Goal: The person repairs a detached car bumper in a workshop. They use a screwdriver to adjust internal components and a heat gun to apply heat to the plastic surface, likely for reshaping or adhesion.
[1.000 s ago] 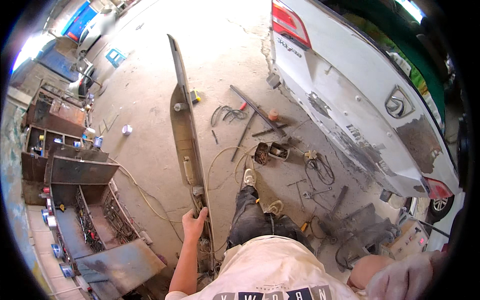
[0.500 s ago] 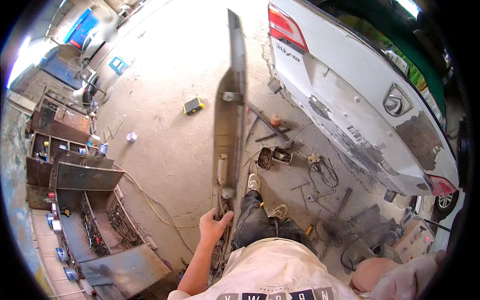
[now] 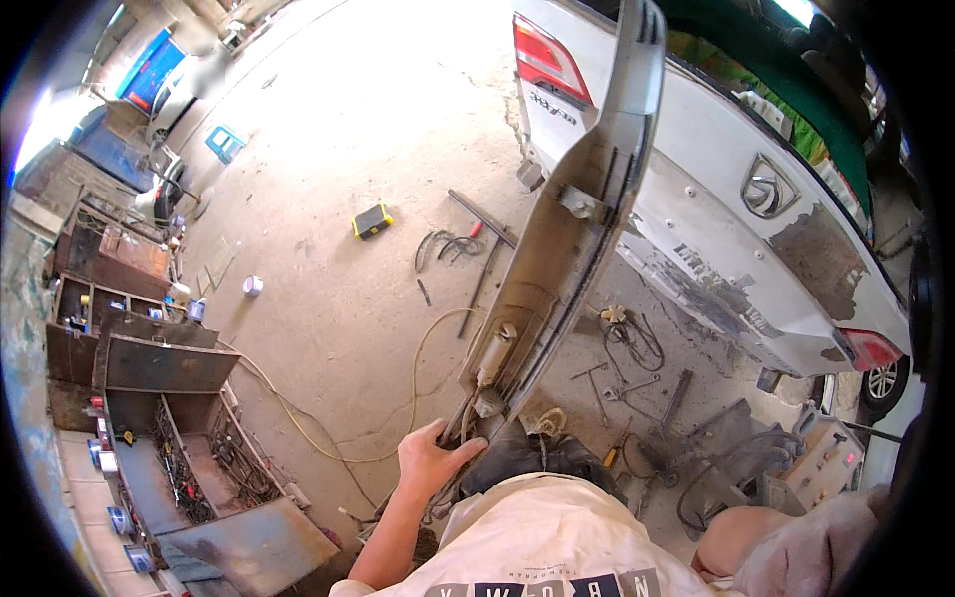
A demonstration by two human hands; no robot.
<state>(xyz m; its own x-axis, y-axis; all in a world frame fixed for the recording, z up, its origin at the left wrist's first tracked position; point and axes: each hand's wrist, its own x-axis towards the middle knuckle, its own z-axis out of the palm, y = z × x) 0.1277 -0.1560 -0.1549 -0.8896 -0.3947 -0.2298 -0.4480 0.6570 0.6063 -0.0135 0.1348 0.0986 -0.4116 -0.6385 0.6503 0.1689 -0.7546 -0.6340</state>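
My left hand [image 3: 434,460] grips the lower end of a long, dusty car body panel [image 3: 557,224], with the thumb laid across it. The panel slants up and to the right, its hollow inner side toward me, and its far end passes in front of the white car's rear. A pale cylinder [image 3: 494,355] and a small bracket [image 3: 580,204] sit on that inner side. Beyond it stands the white car [image 3: 726,199], its paint scraped to grey in places. My bare right arm [image 3: 741,540] shows at the lower right beside a greyish, fabric-like shape; my right hand is not visible.
Metal bars [image 3: 482,274], cables and wrenches [image 3: 629,388] litter the floor around my feet. A yellow hose [image 3: 418,368] curves across the ground. Open metal bins [image 3: 179,363] line the left side. A black and yellow box [image 3: 372,221] and blue stool [image 3: 224,144] stand farther off.
The panel has swung from nearly upright toward the right, its far end now before the car. My left hand still grips its lower end and has moved slightly. Bars and a cable now show left of the panel.
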